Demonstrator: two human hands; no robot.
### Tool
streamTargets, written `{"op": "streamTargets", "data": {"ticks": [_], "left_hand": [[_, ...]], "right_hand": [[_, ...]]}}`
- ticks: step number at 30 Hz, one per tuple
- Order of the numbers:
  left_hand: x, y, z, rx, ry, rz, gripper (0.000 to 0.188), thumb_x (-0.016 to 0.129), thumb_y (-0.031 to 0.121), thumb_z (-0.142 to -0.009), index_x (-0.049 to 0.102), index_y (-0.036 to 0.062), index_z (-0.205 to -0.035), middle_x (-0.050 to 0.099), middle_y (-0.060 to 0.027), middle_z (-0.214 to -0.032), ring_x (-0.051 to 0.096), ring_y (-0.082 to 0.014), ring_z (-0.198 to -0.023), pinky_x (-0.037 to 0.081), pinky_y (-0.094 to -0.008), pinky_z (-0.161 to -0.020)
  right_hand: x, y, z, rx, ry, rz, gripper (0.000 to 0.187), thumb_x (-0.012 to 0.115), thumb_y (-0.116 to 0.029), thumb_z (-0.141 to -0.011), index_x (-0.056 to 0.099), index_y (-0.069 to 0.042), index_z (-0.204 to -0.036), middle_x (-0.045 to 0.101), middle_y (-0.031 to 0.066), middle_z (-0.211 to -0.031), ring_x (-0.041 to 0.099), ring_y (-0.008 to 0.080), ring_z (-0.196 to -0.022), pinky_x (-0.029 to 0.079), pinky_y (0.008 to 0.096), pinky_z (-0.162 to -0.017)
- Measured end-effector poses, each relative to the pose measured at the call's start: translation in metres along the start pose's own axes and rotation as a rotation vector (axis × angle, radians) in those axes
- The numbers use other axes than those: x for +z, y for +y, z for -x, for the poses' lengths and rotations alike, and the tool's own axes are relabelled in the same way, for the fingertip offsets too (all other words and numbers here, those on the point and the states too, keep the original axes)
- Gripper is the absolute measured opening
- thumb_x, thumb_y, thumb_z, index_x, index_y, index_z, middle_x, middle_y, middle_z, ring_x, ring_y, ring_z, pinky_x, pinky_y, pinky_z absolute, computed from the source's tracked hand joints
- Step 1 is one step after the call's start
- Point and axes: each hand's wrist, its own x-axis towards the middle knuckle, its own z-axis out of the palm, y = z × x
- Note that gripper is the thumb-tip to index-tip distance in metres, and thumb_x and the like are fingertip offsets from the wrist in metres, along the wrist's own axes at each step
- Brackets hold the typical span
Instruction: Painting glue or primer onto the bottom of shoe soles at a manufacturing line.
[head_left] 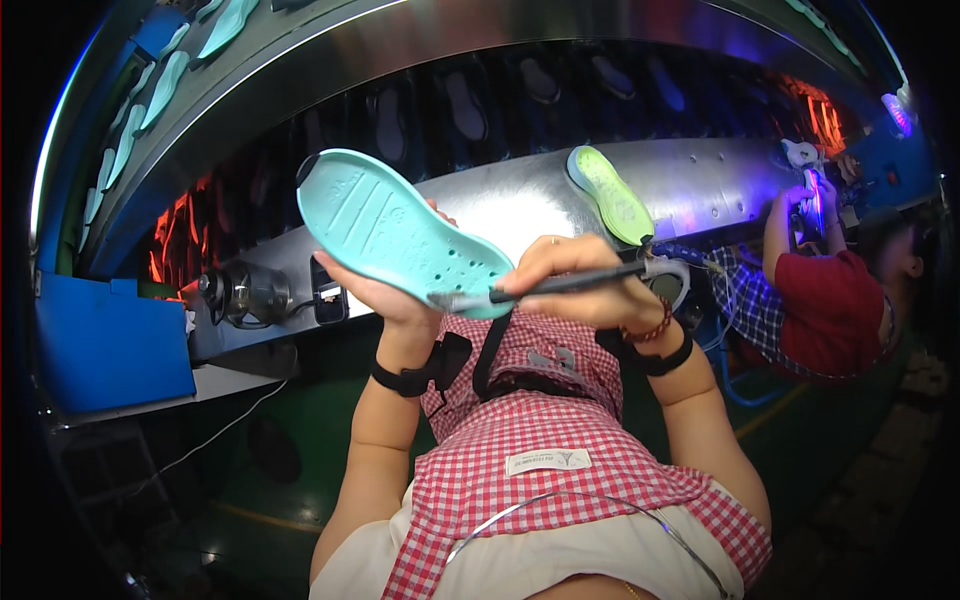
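Holding a mint-green shoe sole (400, 232) up over the lap: left hand (392, 290) is under its near end, fingers curled around the edge from below, palm mostly hidden behind the sole, so a closed grip on it. Sole is tilted, tread side up, far end pointing up-left, clear of the worktop (520, 195). Right hand (585, 282) is closed around a dark slim brush (555, 287), pen-style grip, fingers folded over the handle; a ring shows on one finger. Brush tip touches the near end of the sole, right beside the left fingers. Both wrists wear black straps; right wrist also has a bead bracelet (650, 330). A thin hose (690, 262) runs off the back end of the brush toward the right. Red-and-white checked apron (560, 440) fills the lower middle of the view. On the metal worktop beyond, a yellow-green sole (612, 193) lies flat, well apart from the held one. Small fan (243, 293) sits at the left end of the worktop, blue bin (110, 345) just beside it. A co-worker in a red shirt (835, 310) works at far right, hands up at the worktop.
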Motion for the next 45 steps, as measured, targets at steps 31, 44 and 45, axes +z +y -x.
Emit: {"op": "streamTargets", "data": {"ticks": [31,44,45], "left_hand": [[-0.007,0.018,0.006,-0.653,-0.384,-0.188,0.046,0.04,0.032,-0.089,0.043,-0.0018,-0.121,0.058,-0.0152,-0.105,0.062,-0.0211,-0.088,0.052,-0.0324,-0.075],[-0.007,0.036,0.008,-0.869,-0.358,-0.572,0.053,0.047,0.032,-0.083,0.045,-0.0062,-0.119,0.057,-0.0179,-0.107,0.059,-0.022,-0.089,0.048,-0.0313,-0.079],[-0.009,0.039,0.006,-0.89,-0.328,-0.517,0.053,0.046,0.032,-0.083,0.046,-0.0061,-0.119,0.058,-0.0187,-0.105,0.061,-0.0231,-0.086,0.05,-0.0328,-0.076]], "right_hand": [[0.003,-0.003,0.001,-0.028,-0.224,-0.011,0.02,0.068,-0.004,-0.073,0.065,0.0,-0.092,0.066,0.0107,-0.088,0.063,0.014,-0.074,0.049,0.0234,-0.066],[-0.045,-0.022,-0.013,-0.069,-0.565,0.04,0.02,0.066,0.0,-0.073,0.063,0.001,-0.092,0.065,0.0135,-0.093,0.063,0.0252,-0.089,0.05,0.0325,-0.078],[-0.048,-0.023,-0.013,-0.08,-0.489,0.016,0.02,0.066,0.0,-0.072,0.063,0.001,-0.092,0.065,0.0137,-0.094,0.063,0.0256,-0.09,0.05,0.0331,-0.078]]}}
